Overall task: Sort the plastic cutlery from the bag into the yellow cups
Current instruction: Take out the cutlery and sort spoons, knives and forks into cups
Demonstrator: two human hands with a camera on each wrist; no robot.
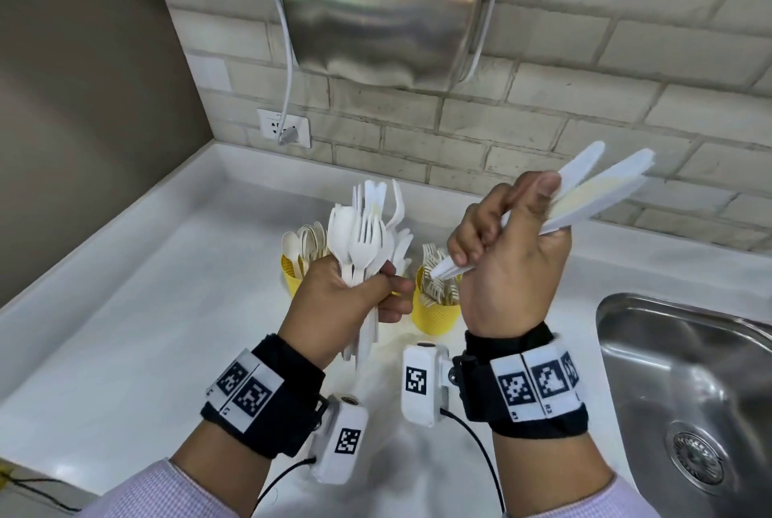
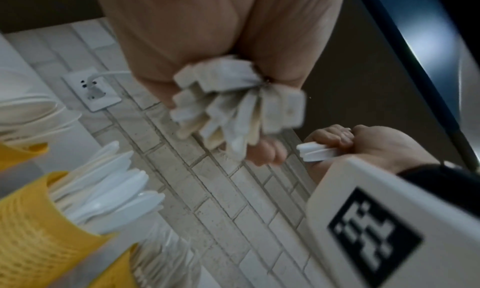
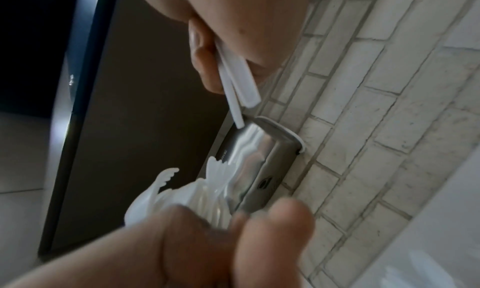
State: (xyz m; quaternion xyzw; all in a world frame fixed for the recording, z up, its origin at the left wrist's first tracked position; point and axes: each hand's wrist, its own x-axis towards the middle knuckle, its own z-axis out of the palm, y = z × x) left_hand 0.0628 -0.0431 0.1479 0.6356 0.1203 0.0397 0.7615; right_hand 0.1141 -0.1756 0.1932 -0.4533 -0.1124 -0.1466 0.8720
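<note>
My left hand (image 1: 351, 300) grips a thick bunch of white plastic forks and spoons (image 1: 363, 233), heads up, above the counter. In the left wrist view the bunch's handle ends (image 2: 233, 107) stick out under the palm. My right hand (image 1: 505, 263) holds a few flat white pieces (image 1: 593, 192), slanted up to the right; they look like knives. Behind the hands stand a yellow cup with spoons (image 1: 292, 273) and a yellow cup with forks (image 1: 436, 311). The left wrist view shows a yellow cup of knives (image 2: 33, 231).
A steel sink (image 1: 689, 392) is set into the white counter (image 1: 146, 329) at the right. A steel wall unit (image 1: 384, 8) hangs above on the brick wall, its cable plugged into a socket (image 1: 284, 127). A brown wall closes the left side.
</note>
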